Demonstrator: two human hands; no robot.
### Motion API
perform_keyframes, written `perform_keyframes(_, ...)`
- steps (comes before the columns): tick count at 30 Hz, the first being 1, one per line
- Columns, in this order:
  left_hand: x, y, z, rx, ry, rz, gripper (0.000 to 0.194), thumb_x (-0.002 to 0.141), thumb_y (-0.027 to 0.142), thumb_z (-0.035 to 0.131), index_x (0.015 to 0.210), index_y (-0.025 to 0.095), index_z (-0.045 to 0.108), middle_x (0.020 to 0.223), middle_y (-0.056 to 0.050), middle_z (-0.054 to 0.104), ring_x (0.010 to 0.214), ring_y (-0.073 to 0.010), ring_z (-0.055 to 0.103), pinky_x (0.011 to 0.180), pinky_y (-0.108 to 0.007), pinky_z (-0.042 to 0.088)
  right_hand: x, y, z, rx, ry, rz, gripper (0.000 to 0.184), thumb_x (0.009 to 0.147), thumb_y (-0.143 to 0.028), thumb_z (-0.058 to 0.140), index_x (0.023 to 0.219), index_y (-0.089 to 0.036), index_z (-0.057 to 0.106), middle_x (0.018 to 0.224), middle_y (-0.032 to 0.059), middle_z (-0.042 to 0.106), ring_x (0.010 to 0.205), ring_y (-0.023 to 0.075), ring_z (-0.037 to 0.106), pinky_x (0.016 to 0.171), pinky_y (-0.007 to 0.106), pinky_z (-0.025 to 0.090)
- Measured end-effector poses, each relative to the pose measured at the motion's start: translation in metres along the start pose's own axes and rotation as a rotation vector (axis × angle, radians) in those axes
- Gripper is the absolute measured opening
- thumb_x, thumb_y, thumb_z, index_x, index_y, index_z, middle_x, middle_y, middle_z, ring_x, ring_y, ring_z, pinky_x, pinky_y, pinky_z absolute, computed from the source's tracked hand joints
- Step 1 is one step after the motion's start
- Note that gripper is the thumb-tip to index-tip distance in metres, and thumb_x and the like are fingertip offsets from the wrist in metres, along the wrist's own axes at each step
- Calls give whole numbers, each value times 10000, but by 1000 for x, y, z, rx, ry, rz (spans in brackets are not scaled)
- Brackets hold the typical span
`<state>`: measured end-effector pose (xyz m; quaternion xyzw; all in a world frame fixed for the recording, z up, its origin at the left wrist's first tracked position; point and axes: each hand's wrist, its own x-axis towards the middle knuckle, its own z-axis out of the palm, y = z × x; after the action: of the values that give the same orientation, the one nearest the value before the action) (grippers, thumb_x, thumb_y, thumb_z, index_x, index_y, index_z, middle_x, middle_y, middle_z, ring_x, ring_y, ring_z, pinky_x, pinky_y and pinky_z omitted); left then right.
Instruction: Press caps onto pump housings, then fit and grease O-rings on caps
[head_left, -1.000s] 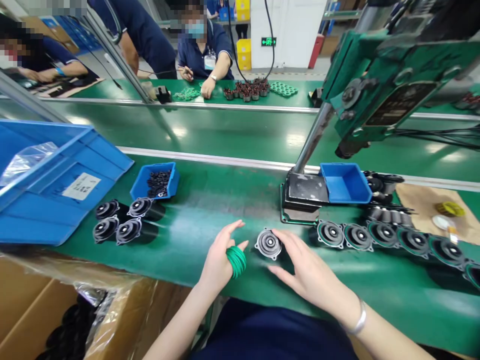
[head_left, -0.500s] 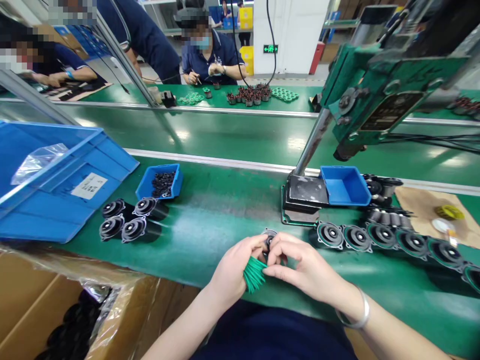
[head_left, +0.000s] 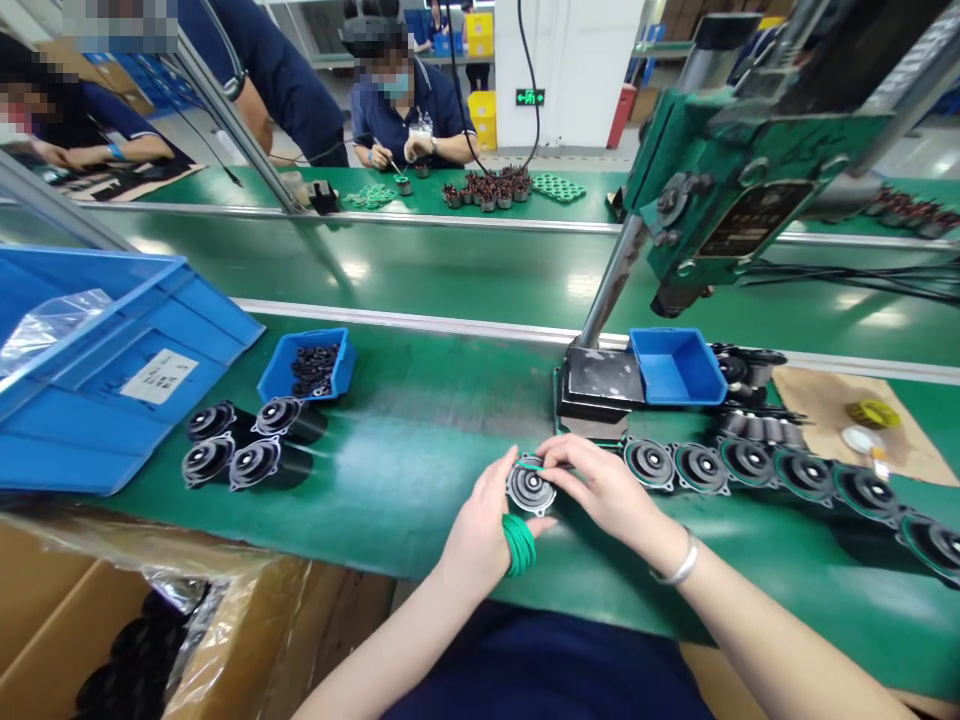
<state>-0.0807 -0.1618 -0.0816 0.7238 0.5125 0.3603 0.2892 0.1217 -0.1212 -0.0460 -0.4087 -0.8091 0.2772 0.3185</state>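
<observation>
A round motor housing point(head_left: 531, 488) with a grey ringed face stands on the bench before me. My left hand point(head_left: 484, 525) curls around its left and near side, fingers at the left, thumb below. A bundle of thin green rings point(head_left: 519, 546) hangs looped around that thumb. At the top of the face, my right hand point(head_left: 592, 485) pinches a single green ring point(head_left: 529, 466) against the housing. Right of my hands runs a row of similar housings point(head_left: 702, 467), several with green ring edges. Another group of housings point(head_left: 255, 460) stands at the left.
A green press point(head_left: 750, 200) rises behind my right hand on its black base point(head_left: 600, 376). Beside it sits a blue bin point(head_left: 679, 368). Small black parts fill another blue bin point(head_left: 343, 365); a large blue crate point(head_left: 150, 370) stands left. A co-worker point(head_left: 412, 110) sits across.
My hands have moved apart, uncovering the housing's face. A green ring is now in my right fingers at the housing, while the bundle stays on my left hand. The view has shifted slightly.
</observation>
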Motion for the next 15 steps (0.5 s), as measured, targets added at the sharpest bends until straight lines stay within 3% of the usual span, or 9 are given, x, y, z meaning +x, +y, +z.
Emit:
perform_keyframes(3, 8, -6, -3, -130, -120, -16, 815, 786, 291, 750, 1477, 206, 327, 1326, -163, 597, 599, -96, 626, 722, -314, 600, -12, -6, 0, -39, -9, 7, 112, 980, -270, 492, 944, -182, 552, 1086, 61, 614, 1016, 112, 615, 891, 234, 522)
perform_keyframes(6, 21, -16, -23, -305, -350, 12, 778, 802, 223, 706, 1476, 239, 319, 1367, -155, 580, 495, -24, 505, 594, -225, 553, -17, -10, -8, -121, -72, -29, 129, 988, -280, 474, 970, -190, 563, 1107, 53, 601, 973, 98, 616, 857, 212, 523)
perform_keyframes(8, 29, -21, -38, -315, -431, 22, 750, 807, 222, 714, 1464, 259, 354, 1390, -147, 562, 497, -13, 466, 595, -219, 543, -15, -10, -11, -171, -100, -61, 155, 994, -294, 460, 974, -194, 576, 1106, 47, 595, 908, 86, 617, 810, 199, 521)
perform_keyframes(11, 34, -23, -50, -254, -346, 93, 668, 805, 257, 755, 1405, 253, 460, 1396, -153, 545, 570, -32, 530, 671, -248, 566, -8, -7, -11, -212, -63, -109, 144, 988, -288, 475, 980, -197, 587, 1080, 42, 587, 857, 78, 603, 782, 192, 507)
perform_keyframes(15, 31, -21, -47, -176, -133, 285, 340, 882, 224, 678, 1217, 219, 621, 1241, -125, 643, 850, -137, 678, 775, -274, 587, 0, -5, -7, -197, -2, -157, 105, 973, -252, 511, 1001, -196, 594, 1021, 45, 571, 857, 81, 577, 784, 191, 487)
